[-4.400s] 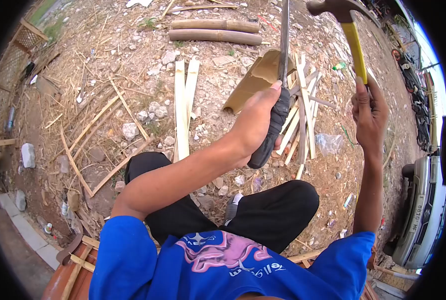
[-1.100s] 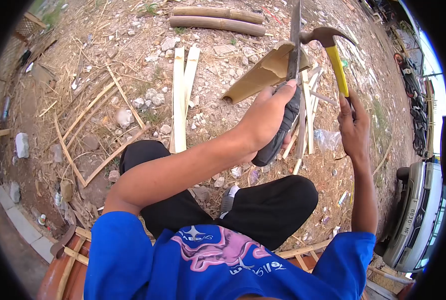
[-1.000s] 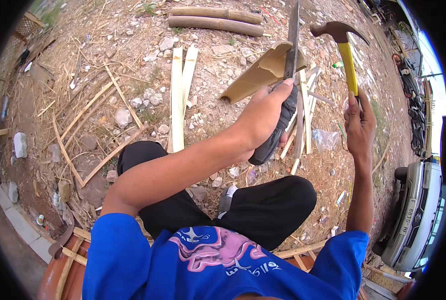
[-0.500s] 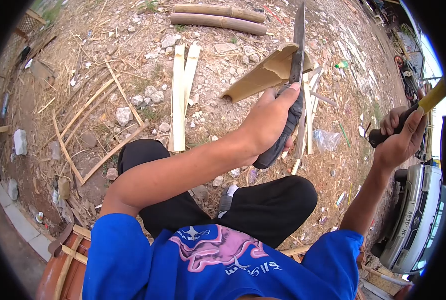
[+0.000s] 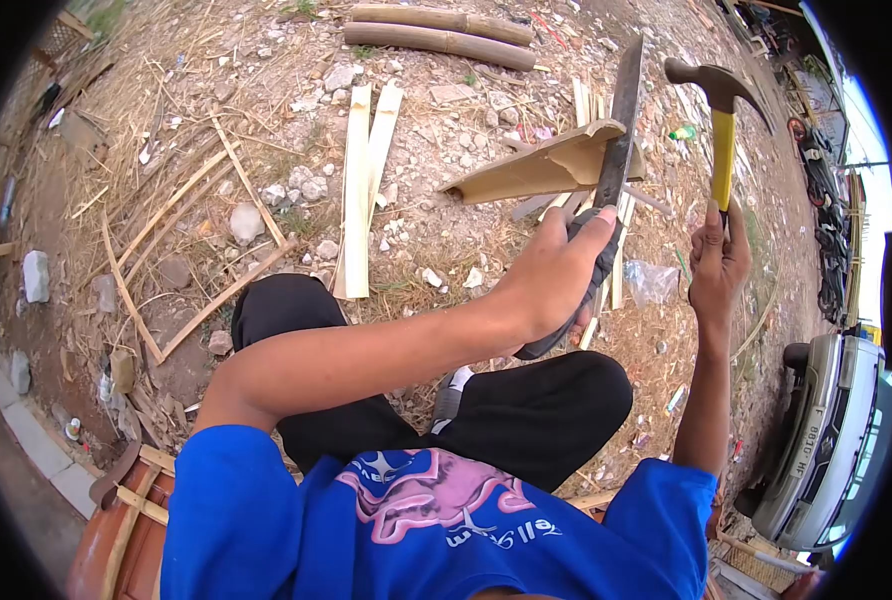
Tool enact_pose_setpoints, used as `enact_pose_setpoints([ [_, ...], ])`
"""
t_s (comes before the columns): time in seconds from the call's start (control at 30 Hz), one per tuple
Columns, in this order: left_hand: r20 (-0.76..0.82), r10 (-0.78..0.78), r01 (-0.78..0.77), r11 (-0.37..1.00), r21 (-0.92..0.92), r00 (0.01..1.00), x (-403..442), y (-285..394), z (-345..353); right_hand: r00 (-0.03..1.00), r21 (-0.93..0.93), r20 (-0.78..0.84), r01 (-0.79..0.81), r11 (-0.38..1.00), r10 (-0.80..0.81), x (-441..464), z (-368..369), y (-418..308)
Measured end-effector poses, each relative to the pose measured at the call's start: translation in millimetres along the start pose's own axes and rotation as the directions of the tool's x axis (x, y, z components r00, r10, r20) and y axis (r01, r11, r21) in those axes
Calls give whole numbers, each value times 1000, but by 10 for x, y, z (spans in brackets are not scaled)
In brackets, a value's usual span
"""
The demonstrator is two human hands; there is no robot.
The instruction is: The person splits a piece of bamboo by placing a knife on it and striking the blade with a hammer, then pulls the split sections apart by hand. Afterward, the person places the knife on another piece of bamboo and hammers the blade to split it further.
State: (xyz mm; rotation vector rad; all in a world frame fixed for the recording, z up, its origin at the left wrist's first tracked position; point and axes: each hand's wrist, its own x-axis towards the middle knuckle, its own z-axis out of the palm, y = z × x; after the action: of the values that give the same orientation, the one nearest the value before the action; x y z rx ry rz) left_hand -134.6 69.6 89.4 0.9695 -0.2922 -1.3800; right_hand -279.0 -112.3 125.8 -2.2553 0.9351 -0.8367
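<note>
My left hand (image 5: pixel 556 270) is wrapped round the dark handle of a machete (image 5: pixel 621 120), whose blade points up and away from me. Against the blade lies a split half of bamboo (image 5: pixel 536 172), held off the ground at a slant; whether the edge is sunk into it I cannot tell. My right hand (image 5: pixel 718 265) grips a claw hammer (image 5: pixel 723 150) by its lower handle. The hammer stands upright with its head raised, to the right of the machete and apart from it. Its shaft is yellow.
Two pale bamboo strips (image 5: pixel 361 200) lie on the stony ground ahead, with two bamboo poles (image 5: pixel 441 42) farther off. Thin sticks (image 5: pixel 181 215) form a loose zigzag at left. A clear plastic bag (image 5: pixel 653 283) lies right of the machete. A parked car (image 5: pixel 821 440) stands at far right.
My right hand has swung the hammer inward from the far right, bringing its head into view. The machete has shifted slightly right and its tip has dropped; the bamboo half has moved slightly down with it.
</note>
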Motion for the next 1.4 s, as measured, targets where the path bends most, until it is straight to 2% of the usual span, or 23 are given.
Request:
enact_pose_setpoints([
  [0.03, -7, -6, 6, 1000, -5, 1000, 10, 3, 4, 997, -105, 73, 49, 993, -41, -34, -6, 48],
  [0.1, -6, -7, 7, 1000, -20, 1000, 26, 38, 0, 998, -82, 66, -8, 997, 14, -74, 10, 87],
  [0.2, -5, 5, -5, 999, -39, 1000, 52, 69, -12, 999, 57, -33, -11, 998, 13, 49, -216, -159],
  [0.23, -6, 11, -11, 999, -46, 1000, 60, 77, -21, 996, 162, -86, 21, 987, -7, 100, -313, -251],
  [0.3, -15, -7, 6, 999, -35, 1000, 41, 119, -22, 971, 284, -188, 195, 939, -145, 135, -419, -561],
  [0.4, -3, 15, -15, 999, -38, 1000, 73, 134, -21, 980, 362, -141, 185, 913, -142, -13, -179, -251],
  [0.43, 5, 33, -33, 999, -30, 999, 65, 143, -17, 987, -248, 153, 78, 966, -40, -65, -127, -57],
  [0.47, 8, 16, -16, 999, -38, 1000, 55, 147, -23, 983, -296, 184, 47, 954, 9, -133, -12, 93],
  [0.6, -9, 32, -32, 998, -46, 999, 76, 173, -54, 995, -92, 64, -74, 993, 80, -84, -137, -107],
  [0.7, -4, 15, -15, 999, -49, 1000, 71, 166, -64, 997, 194, 55, -60, 979, 50, -80, -173, -226],
  [0.77, -16, -1, 0, 999, -43, 1000, 69, 173, -55, 997, 98, 76, -12, 995, 5, -136, -87, -34],
  [0.83, 6, 13, -13, 999, -33, 1000, 50, 186, -64, 977, -276, 184, 158, 948, -109, -129, -94, -35],
  [0.9, 16, 26, -25, 999, -29, 1000, 53, 180, -76, 984, -165, 154, 110, 980, -85, -11, -289, -263],
  [0.93, 16, 30, -30, 999, -33, 999, 64, 170, -87, 995, 18, 58, 74, 997, -75, 26, -359, -381],
  [0.97, 16, 35, -35, 999, -40, 999, 76, 159, -94, 998, 109, 8, 63, 992, -64, 77, -489, -560],
  [1.0, 1, 29, -29, 999, -33, 1000, 82, 168, -88, 990, 131, -106, 108, 985, -95, 104, -536, -783],
  [1.03, -12, 21, -22, 999, -29, 1000, 74, 182, -73, 980, 304, -168, 154, 940, -107, 120, -583, -867],
  [1.1, -25, 1, -2, 1000, -31, 1000, 72, 180, -63, 928, 422, -341, 292, 858, -149, 112, -329, -673],
  [1.13, -26, -13, 12, 999, -36, 1000, 67, 175, -55, 984, 216, -132, 148, 965, -121, 0, -211, -420],
  [1.17, -29, -14, 13, 999, -32, 999, 67, 197, -53, 979, -425, 197, 133, 896, -52, -41, -156, -289],
  [1.2, -27, -22, 21, 1000, -16, 999, 49, 204, -60, 985, -349, 166, 99, 932, -43, -67, 24, -153],
  [1.3, -14, -9, 9, 1000, -15, 1000, 46, 162, -60, 990, -176, 106, -71, 982, 91, -20, -115, -211],
  [1.4, 11, 25, -25, 1000, -7, 1000, 36, 127, -82, 999, 107, 31, -30, 994, 27, 18, -233, -329],
])
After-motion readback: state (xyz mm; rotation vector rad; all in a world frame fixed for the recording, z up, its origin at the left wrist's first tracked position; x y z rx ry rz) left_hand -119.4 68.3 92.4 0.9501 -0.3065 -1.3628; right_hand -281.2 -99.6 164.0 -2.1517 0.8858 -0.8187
